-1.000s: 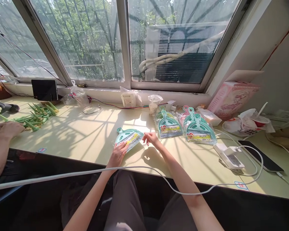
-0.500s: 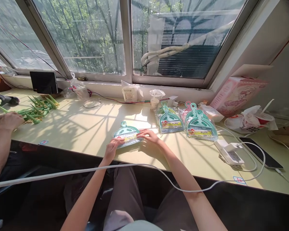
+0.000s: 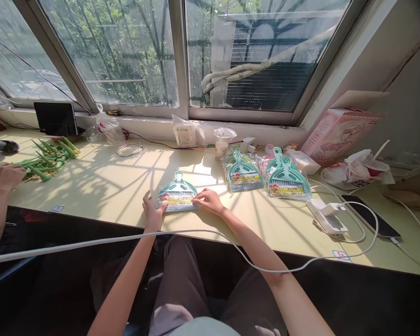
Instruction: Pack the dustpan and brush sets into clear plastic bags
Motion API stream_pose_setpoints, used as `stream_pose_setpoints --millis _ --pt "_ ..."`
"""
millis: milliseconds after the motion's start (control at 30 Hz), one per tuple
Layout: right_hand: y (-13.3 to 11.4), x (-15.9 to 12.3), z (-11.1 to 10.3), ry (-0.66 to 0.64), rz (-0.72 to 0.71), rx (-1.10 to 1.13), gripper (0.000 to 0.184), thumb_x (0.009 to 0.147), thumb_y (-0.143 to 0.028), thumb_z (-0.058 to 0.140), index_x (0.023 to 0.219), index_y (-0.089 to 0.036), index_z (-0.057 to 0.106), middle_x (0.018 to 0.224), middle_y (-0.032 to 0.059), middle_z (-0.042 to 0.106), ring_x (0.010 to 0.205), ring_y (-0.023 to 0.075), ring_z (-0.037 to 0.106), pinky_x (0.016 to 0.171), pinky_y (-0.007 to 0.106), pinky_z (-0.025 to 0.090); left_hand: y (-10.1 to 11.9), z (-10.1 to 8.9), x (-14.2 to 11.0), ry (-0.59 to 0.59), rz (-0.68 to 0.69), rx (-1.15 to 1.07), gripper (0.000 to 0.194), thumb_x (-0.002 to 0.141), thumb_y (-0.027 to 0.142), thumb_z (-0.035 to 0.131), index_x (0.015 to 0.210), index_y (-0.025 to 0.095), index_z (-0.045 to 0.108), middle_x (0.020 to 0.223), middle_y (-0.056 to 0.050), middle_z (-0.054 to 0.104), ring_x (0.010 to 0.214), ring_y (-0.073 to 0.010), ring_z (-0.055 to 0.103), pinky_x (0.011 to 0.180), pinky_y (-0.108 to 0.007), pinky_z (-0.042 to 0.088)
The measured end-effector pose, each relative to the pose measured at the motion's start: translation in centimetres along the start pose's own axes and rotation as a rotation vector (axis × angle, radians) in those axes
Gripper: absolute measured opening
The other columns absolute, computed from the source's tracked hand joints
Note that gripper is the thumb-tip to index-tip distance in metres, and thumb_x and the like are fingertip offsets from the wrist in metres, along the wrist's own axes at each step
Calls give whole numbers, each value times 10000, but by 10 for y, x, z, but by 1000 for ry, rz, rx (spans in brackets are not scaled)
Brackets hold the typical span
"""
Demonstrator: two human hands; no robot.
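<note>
A teal mini dustpan-and-brush set in a clear wrapper lies flat on the pale yellow desk, handle pointing toward the window. My left hand pinches its lower left corner, thumb up. My right hand pinches the lower right edge with curled fingers. Two stacks of the same wrapped sets sit to the right: a teal stack and a teal-and-pink stack.
A white cable runs across my lap. A white charger and a dark phone lie at right, near a pink box and a white bag. Another person's hand rests by green stems at left.
The set has been turned from a slanted position to lie square in front of me. Both hands slid to its lower corners and closed on them.
</note>
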State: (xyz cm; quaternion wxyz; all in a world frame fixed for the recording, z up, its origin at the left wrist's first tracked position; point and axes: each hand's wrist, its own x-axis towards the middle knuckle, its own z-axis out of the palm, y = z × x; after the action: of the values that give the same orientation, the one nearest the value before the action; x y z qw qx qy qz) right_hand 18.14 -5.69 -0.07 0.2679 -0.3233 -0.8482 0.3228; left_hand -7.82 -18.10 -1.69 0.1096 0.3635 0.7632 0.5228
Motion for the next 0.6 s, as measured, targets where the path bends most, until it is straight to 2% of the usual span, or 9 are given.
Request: stream_pose_setpoints --millis 67,100,133,200,267,333,433,533,600 --pt "0 1 1 0 1 2 179 1044 -292 851 928 -273 985 1061 51 950 1071 283 807 875 317 599 8 -8 8 10 -141 5 1021 762 264 990 1688 231 560 1408 -166 792 1236 -378 830 1113 -554 684" --pt "0 2 1 8 -2 0 180 1047 -301 851 931 -270 984 1059 52 950 1053 278 806 889 320 596 12 -12 14 -30 -217 7 1037 754 281 1006 1688 216 558 1345 -160 818 1134 -373 856 1027 -531 715" --pt "0 2 3 18 -5 -3 183 1050 -318 853 931 -268 983 1056 53 949 1036 275 803 908 327 595 16 -16 20 -103 -268 4 944 768 311 1005 1622 192 622 1246 -149 843 1010 -367 870 921 -504 735" --pt "0 4 7 37 -10 -13 218 1057 -380 854 916 -269 976 1048 55 945 1012 275 794 939 348 600 24 -23 32 -271 -334 -24 600 801 359 980 1331 154 784 1024 -117 852 803 -339 853 743 -442 724" --pt "-1 5 11 35 -10 -13 274 1067 -435 845 887 -268 966 1033 62 940 1009 286 784 951 372 612 30 -26 39 -370 -380 -65 359 788 355 978 1036 160 806 873 -91 825 750 -318 839 681 -396 706" --pt "-1 6 13 16 -11 1 292 1079 -439 834 873 -271 957 1036 70 934 1022 296 778 977 399 630 34 -24 39 -373 -414 -131 327 766 333 994 935 188 756 847 -79 822 848 -325 865 734 -389 727" --pt "-3 7 10 73 -29 29 215 1073 -385 851 912 -287 955 1258 106 911 1224 338 769 1112 488 637 34 -16 27 -335 -393 -264 395 811 398 1006 1006 231 706 959 -99 856 1064 -378 891 896 -489 769" --pt "-5 7 1 224 -54 71 136 1067 -419 869 1073 -327 970 1657 126 728 1597 388 614 1285 570 570 28 -6 15 -325 -243 -351 552 850 604 990 1167 254 704 1155 -153 883 1274 -455 850 1064 -617 741" --pt "-6 5 -5 261 -56 114 266 1101 -486 816 1309 -372 937 1801 98 599 1704 385 533 1337 558 540 25 3 12 -329 -128 -401 730 824 735 966 1303 258 693 1316 -175 874 1388 -487 800 1139 -670 704"
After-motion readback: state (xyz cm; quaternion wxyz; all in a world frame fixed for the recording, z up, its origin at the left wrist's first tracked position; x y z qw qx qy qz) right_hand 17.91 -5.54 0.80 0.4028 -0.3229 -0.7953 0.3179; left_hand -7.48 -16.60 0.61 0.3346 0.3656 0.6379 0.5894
